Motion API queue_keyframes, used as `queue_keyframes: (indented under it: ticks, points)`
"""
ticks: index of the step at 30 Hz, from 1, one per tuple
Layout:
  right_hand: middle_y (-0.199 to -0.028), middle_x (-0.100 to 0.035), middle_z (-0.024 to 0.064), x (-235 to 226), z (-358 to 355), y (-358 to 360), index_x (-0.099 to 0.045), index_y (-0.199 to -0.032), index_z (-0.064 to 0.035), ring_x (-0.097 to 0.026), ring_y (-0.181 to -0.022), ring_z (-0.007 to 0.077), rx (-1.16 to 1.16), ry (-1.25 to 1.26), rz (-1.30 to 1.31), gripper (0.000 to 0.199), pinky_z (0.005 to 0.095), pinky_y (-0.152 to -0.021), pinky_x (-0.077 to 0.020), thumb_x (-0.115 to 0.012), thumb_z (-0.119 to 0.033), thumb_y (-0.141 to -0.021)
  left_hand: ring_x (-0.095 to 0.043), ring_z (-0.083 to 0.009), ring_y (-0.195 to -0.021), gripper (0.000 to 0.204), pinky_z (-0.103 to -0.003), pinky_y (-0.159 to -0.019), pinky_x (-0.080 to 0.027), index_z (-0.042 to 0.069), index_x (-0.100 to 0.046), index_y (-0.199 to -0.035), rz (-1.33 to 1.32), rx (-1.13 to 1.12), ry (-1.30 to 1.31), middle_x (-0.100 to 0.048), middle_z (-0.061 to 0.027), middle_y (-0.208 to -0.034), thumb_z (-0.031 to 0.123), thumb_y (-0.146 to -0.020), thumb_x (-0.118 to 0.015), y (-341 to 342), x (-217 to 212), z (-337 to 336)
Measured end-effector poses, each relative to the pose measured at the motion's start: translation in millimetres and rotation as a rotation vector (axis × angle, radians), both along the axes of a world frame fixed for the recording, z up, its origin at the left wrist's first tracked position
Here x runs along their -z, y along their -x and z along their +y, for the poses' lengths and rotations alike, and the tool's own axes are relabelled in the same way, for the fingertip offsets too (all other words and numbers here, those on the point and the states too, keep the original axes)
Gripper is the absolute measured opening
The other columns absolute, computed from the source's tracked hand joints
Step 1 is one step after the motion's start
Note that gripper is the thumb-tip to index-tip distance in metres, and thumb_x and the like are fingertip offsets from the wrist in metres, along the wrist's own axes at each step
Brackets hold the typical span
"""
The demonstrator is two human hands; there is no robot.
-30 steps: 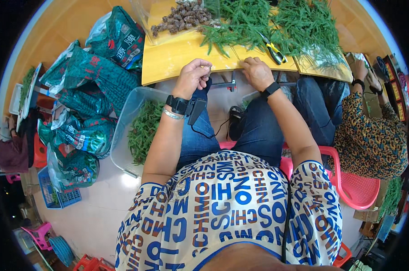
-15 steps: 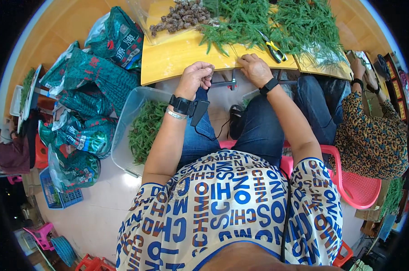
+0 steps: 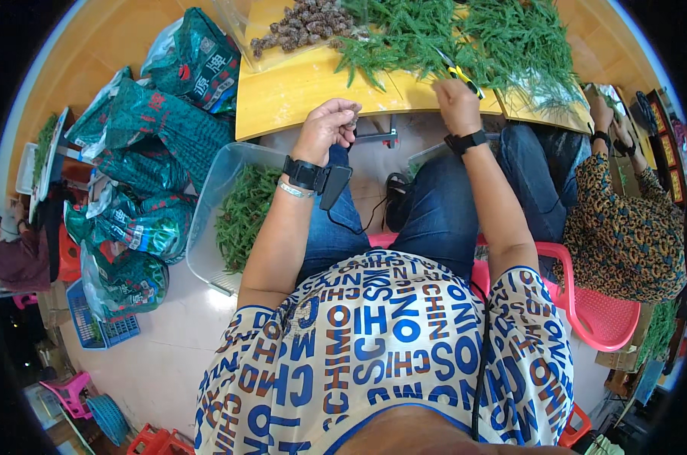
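Over the near edge of the yellow table (image 3: 283, 102), my left hand (image 3: 325, 130) is closed in a pinch. Between its fingertips shows a bit of a small brown pine cone (image 3: 352, 120), mostly covered by the fingers. My right hand (image 3: 459, 106) is curled closed at the table edge, just in front of pliers with yellow-and-black handles (image 3: 465, 79); whatever its fingers hold is hidden. Green artificial pine sprigs (image 3: 412, 38) lie spread beyond both hands. A heap of brown pine cones (image 3: 305, 26) sits in a clear tray at the back left.
A clear plastic bin (image 3: 207, 220) of green sprigs stands at my left, beside several stuffed dark green bags (image 3: 169, 129) and a blue basket (image 3: 105, 322). Another person in a patterned top (image 3: 624, 227) works at the right, near a pink chair (image 3: 605, 315).
My right hand has moved right and away from my left hand, toward the pliers, and its fingers have curled in. My left hand has hardly moved.
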State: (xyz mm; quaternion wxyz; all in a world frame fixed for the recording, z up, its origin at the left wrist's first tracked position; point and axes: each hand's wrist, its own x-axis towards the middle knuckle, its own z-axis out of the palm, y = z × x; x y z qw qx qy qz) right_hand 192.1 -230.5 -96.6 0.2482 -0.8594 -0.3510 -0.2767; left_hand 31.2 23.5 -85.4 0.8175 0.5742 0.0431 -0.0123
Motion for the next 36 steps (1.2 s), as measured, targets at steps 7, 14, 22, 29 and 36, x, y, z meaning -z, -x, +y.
queue_keyframes:
  ticks: [7,14,22,29,36]
  points:
    - [-0.085,-0.068,0.0096,-43,0,32,-0.062,-0.096,-0.0026,-0.064,-0.072,0.0155,-0.164,-1.111,0.800,0.009,0.0288,-0.065,-0.0525,-0.060,-0.011,-0.092,-0.059,-0.0135,-0.070,0.029,-0.025,-0.062,-0.047,0.000,-0.057,-0.116,-0.159,0.117,0.254,-0.061,-0.0057,-0.081,0.018,-0.094,-0.051,8,-16,-18]
    - [-0.088,-0.067,0.0115,-69,29,120,-0.059,-0.092,-0.0020,-0.064,-0.073,0.0166,-0.448,-1.078,0.958,0.006,0.0278,-0.067,-0.0528,-0.063,-0.006,-0.089,-0.059,-0.0189,-0.074,0.033,-0.029,-0.066,-0.047,-0.001,-0.054,-0.119,-0.221,0.225,0.461,-0.061,-0.0101,-0.086,0.021,-0.095,-0.051,11,-22,-41]
    - [-0.092,-0.067,0.0091,-53,34,128,-0.061,-0.095,0.0013,-0.064,-0.078,0.0162,-0.438,-0.772,0.842,0.007,0.0261,-0.069,-0.0504,-0.061,-0.002,-0.090,-0.059,-0.0191,-0.070,0.031,-0.029,-0.064,-0.047,0.001,-0.053,-0.119,-0.206,0.150,0.440,-0.061,-0.0101,-0.085,0.019,-0.094,-0.051,17,-35,-53]
    - [-0.087,-0.065,0.0025,-65,25,121,-0.062,-0.095,0.0036,-0.060,-0.077,0.0093,-0.238,-0.180,0.284,0.011,0.0254,-0.067,-0.0473,-0.061,-0.006,-0.090,-0.060,-0.0207,-0.069,0.025,-0.030,-0.063,-0.048,0.004,-0.053,-0.114,-0.137,0.126,0.442,-0.062,-0.0104,-0.084,0.017,-0.092,-0.051,16,-22,-55]
    - [-0.080,-0.060,-0.0013,-74,21,127,-0.062,-0.089,0.0022,-0.053,-0.073,0.0053,-0.362,-0.468,0.715,0.012,0.0237,-0.064,-0.0452,-0.062,-0.010,-0.091,-0.060,-0.0232,-0.074,0.018,-0.033,-0.067,-0.048,0.004,-0.054,-0.106,-0.118,0.095,0.556,-0.062,-0.0128,-0.088,0.017,-0.095,-0.050,17,-20,-56]
